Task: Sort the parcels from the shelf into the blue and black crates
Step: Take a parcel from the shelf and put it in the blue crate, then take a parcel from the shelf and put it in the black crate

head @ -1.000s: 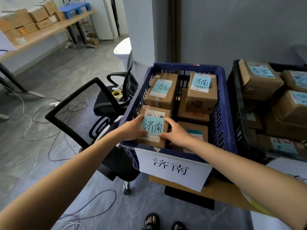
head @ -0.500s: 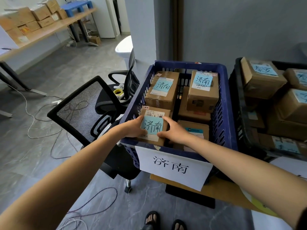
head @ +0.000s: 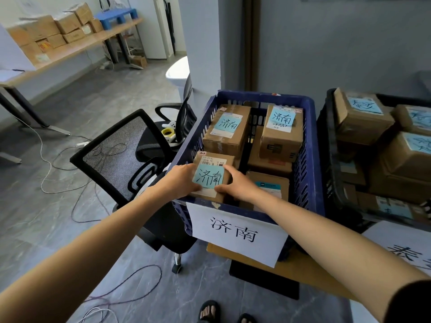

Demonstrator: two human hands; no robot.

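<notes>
Left hand (head: 180, 183), right hand (head: 235, 184) grip parcel (head: 210, 177) from both sides, at blue crate (head: 311, 164) front-left corner.

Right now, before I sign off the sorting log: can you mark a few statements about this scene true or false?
1. The left hand and right hand both hold one parcel in the blue crate. True.
2. That parcel is the only one in the blue crate. False: other parcels lie behind and beside it.
3. Its blue note bears the same characters as the white sign on the crate front. True.
4. The black crate stands left of the blue crate. False: it stands on its right.
</notes>
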